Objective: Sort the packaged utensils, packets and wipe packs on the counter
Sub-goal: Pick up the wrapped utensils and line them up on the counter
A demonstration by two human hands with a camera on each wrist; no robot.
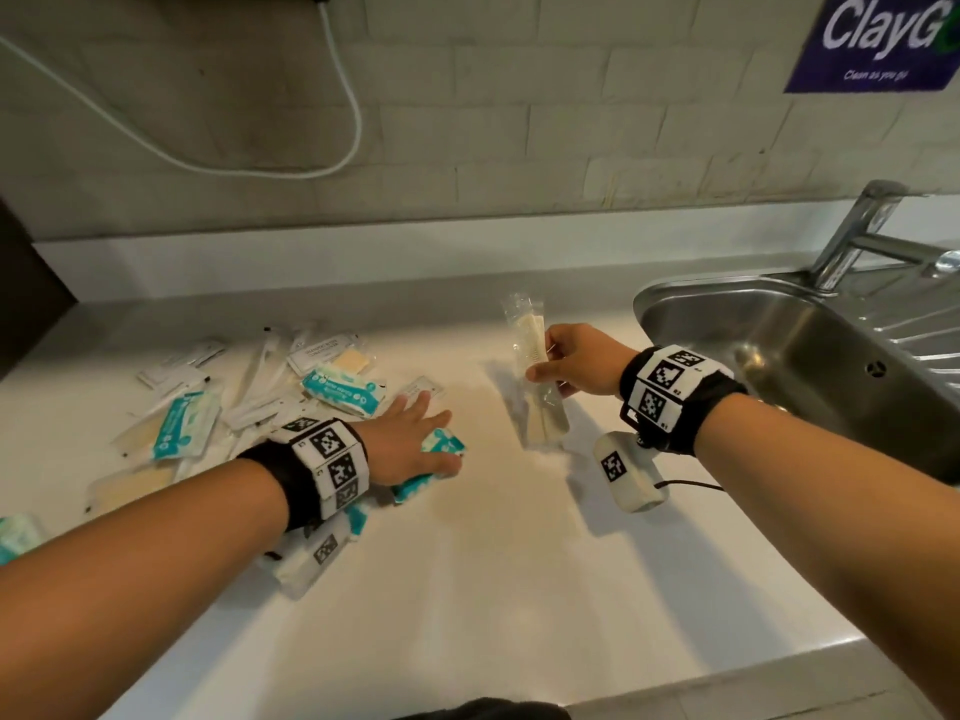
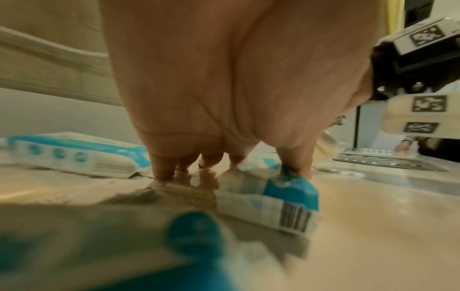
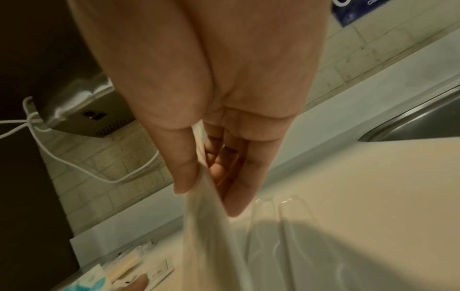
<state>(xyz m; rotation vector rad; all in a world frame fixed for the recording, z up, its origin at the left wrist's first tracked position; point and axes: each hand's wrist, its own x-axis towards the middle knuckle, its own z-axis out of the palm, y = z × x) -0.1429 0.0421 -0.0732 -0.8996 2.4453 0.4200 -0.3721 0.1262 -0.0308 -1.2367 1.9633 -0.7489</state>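
Head view shows a long white counter with a steel sink at its right end. A big messy pile of packets, wrapped utensils and wipe packs lies at the left end, near the back edge. The middle of the counter is where sorted things can go.

A clear wrapped utensil pack lies in the middle, a little toward the sink. It looks like the start of a utensil group.

The right hand is just above that spot. Its thumb and fingers are curled and pinch another clear wrapped utensil, which sticks up toward the back edge. In the right wrist view the thumb presses the thin wrapper against the fingers.

The left hand lies on a blue and white wipe pack at the right side of the pile. In the left wrist view the fingertips touch the counter and the thumb is tucked at the pack's edge, so I think the hand grips it lightly.

To do this step well, I would lay the held utensil flat beside the first one, pointing the same way. The wrapper is slippery, so let go low, not from high up. The wipe pack should slide to its own spot, well apart from the utensils.
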